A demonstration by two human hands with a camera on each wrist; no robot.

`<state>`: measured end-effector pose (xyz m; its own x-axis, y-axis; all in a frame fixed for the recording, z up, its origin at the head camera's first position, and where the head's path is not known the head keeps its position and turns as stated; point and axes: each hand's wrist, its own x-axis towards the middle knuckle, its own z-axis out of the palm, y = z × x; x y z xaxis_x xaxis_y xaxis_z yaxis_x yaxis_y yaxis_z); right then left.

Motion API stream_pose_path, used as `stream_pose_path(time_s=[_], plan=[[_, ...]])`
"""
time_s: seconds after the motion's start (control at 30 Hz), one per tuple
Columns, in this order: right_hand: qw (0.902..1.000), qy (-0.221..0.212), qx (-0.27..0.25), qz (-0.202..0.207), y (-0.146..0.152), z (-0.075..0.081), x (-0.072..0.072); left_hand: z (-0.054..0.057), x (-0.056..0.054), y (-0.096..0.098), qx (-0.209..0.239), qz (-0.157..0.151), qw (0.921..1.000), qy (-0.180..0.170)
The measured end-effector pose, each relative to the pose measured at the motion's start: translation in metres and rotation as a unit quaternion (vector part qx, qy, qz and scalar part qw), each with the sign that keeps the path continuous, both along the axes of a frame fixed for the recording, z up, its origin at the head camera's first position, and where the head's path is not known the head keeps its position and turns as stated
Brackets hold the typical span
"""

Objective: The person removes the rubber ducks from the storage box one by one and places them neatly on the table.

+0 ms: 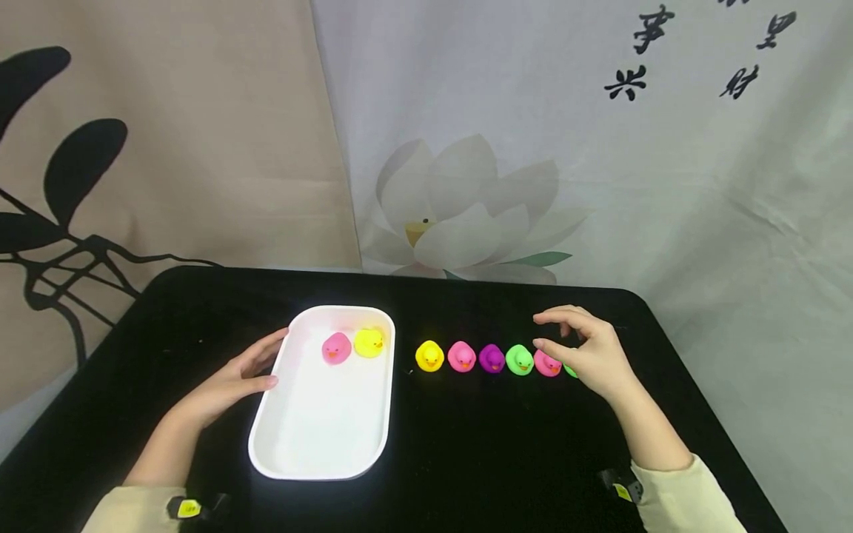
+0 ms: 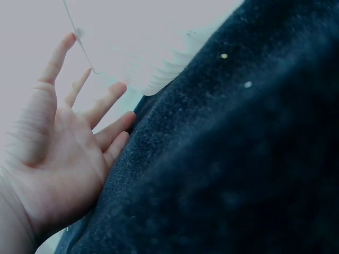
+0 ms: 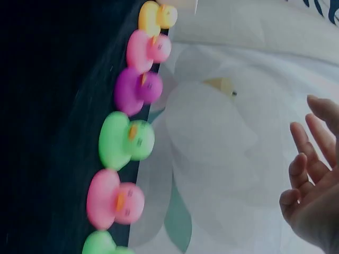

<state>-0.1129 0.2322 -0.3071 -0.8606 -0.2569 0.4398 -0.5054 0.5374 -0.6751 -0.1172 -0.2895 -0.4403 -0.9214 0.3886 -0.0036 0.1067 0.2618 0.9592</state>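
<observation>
A white tray [image 1: 320, 437] lies on the table, with a pink rubber duck [image 1: 336, 348] and a yellow rubber duck [image 1: 369, 342] near its far end. My left hand [image 1: 229, 377] rests against the tray's left rim, its fingers loosely extended in the left wrist view. To the tray's right runs a row of rubber ducks: yellow [image 1: 429, 356], pink [image 1: 462, 357], purple [image 1: 492, 358], green [image 1: 520, 360], pink [image 1: 548, 363] and green [image 3: 100, 244]. Over the row's right end hovers my right hand [image 1: 593, 352], fingers bent loosely and holding nothing. It partly hides the last green duck in the head view.
The table is covered in black cloth [image 1: 480, 459]. Behind its far edge hangs a pale curtain [image 1: 466, 89] printed with a lotus and dark characters. Dark printed leaves [image 1: 83, 170] show at the left.
</observation>
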Motion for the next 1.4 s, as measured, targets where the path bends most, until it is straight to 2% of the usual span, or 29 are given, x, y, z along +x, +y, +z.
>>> stream_pose_path(time_s=[0.07,0.33,0.5,0.8,1.03,1.13,1.4], plan=[[0.9999,0.001,-0.004,0.011,-0.009,0.001,0.0,0.0,0.0,0.0,0.001,-0.002,1.0,0.003],[0.9977,-0.008,-0.032,0.059,-0.035,-0.016,-0.016,0.001,-0.001,0.0,-0.001,-0.002,1.0,0.01],[0.995,-0.018,-0.042,0.088,-0.061,-0.016,-0.018,0.001,-0.001,0.0,0.0,-0.002,1.0,0.006],[0.9919,-0.035,-0.024,0.12,-0.104,-0.022,-0.02,0.0,0.0,0.001,0.003,-0.006,1.0,0.006],[0.9858,-0.038,-0.026,0.162,-0.135,-0.025,-0.021,0.0,0.001,0.0,0.0,-0.001,1.0,0.005],[0.9838,-0.049,-0.021,0.171,-0.147,-0.028,-0.022,0.0,0.001,0.0,-0.001,0.0,1.0,0.006],[0.9825,-0.087,0.006,0.165,-0.174,-0.037,-0.027,-0.001,0.0,0.0,-0.002,0.001,0.9999,0.011]])
